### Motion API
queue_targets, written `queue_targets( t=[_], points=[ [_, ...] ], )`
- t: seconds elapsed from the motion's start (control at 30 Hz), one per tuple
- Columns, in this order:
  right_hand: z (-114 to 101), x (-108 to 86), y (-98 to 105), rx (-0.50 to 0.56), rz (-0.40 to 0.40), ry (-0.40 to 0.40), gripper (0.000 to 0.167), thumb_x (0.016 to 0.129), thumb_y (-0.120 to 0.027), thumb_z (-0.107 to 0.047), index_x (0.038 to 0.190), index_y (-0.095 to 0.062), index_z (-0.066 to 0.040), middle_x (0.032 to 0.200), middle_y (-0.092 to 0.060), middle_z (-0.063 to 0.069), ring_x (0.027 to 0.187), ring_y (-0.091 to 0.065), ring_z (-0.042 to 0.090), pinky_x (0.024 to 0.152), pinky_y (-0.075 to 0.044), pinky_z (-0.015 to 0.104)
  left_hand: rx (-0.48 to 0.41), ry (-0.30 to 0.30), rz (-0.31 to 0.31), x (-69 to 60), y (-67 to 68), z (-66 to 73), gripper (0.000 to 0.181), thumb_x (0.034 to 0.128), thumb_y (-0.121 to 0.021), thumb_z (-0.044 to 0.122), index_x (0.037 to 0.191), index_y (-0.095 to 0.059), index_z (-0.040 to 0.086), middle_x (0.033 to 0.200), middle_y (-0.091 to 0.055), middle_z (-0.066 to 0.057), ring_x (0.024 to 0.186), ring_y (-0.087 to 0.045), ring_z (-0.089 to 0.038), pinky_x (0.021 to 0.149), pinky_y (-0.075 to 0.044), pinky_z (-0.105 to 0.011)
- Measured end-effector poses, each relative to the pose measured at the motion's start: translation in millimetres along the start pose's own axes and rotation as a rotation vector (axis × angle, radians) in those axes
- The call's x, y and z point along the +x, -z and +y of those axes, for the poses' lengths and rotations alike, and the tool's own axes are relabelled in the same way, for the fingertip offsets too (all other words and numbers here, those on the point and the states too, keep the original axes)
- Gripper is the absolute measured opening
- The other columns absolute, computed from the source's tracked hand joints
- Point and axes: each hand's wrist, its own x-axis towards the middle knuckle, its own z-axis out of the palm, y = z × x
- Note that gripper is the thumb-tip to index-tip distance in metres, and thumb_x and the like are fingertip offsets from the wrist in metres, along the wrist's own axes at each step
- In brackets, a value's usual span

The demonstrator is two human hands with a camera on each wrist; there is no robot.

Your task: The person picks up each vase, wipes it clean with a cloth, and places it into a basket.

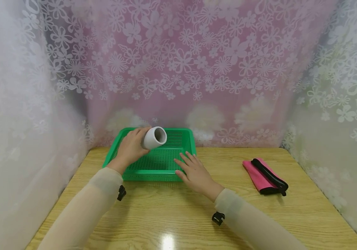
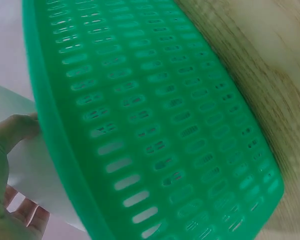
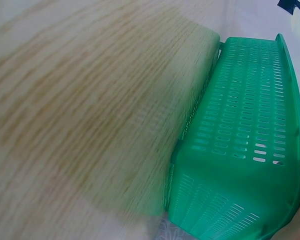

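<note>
My left hand grips a smooth white hollow cylinder, tilted so that its thick-rimmed round mouth faces right and toward me. The cylinder is over the left part of a green plastic basket. In the left wrist view, the thumb and fingers wrap the white cylinder beyond the basket's rim. My right hand is spread at the basket's front right corner, fingers straight and holding nothing. Whether its fingertips touch the rim cannot be told. No object shows on the visible part of the basket's slotted floor.
A folded pink cloth item with black edging lies on the right of the wooden table, a black strap-like piece across it. Floral curtains enclose the table at the back and both sides.
</note>
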Motion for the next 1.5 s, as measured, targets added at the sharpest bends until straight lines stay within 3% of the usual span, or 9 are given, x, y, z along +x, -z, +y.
queue_targets(
  t=[0.17,0.57,0.93,1.5],
  points=[
    [-0.5,-1.0,1.5,-0.006,-0.009,-0.012,0.057,0.107,-0.037,-0.049,0.154,-0.042,-0.018,0.161,-0.03,0.014,0.151,-0.018,0.035,0.121,-0.015,0.054,0.08,-0.039,-0.047,2.3,-8.0,-0.1,0.089,0.0759,-0.089,0.02,0.151,-0.043,0.02,0.14,-0.053,-0.014,0.125,-0.05,-0.042,0.098,-0.044,-0.061],
    [-4.7,-0.4,2.2,-0.004,-0.009,-0.012,0.054,0.107,-0.04,-0.046,0.153,-0.044,-0.018,0.16,-0.032,0.015,0.151,-0.016,0.035,0.12,-0.016,0.055,0.224,-0.067,-0.138,3.8,-22.7,-2.8,0.084,0.0773,-0.089,0.021,0.15,-0.046,0.023,0.137,-0.054,-0.015,0.121,-0.053,-0.04,0.098,-0.046,-0.057],
    [-6.0,0.1,6.9,-0.009,-0.04,-0.032,0.055,0.107,-0.038,-0.049,0.154,-0.042,-0.02,0.162,-0.029,0.012,0.152,-0.015,0.035,0.121,-0.014,0.055,0.247,-0.037,-0.204,7.4,-36.1,-2.3,0.081,0.0785,-0.088,0.023,0.149,-0.048,0.024,0.135,-0.055,-0.015,0.12,-0.053,-0.039,0.098,-0.045,-0.058],
    [-6.8,-0.6,7.7,-0.025,-0.044,-0.03,0.055,0.107,-0.036,-0.049,0.153,-0.043,-0.019,0.16,-0.031,0.015,0.15,-0.018,0.04,0.119,-0.017,0.057,0.3,-0.071,-0.296,13.2,-52.9,11.8,0.072,0.0821,-0.086,0.023,0.145,-0.052,0.022,0.132,-0.059,-0.013,0.121,-0.054,-0.036,0.101,-0.044,-0.055]
  ],
)
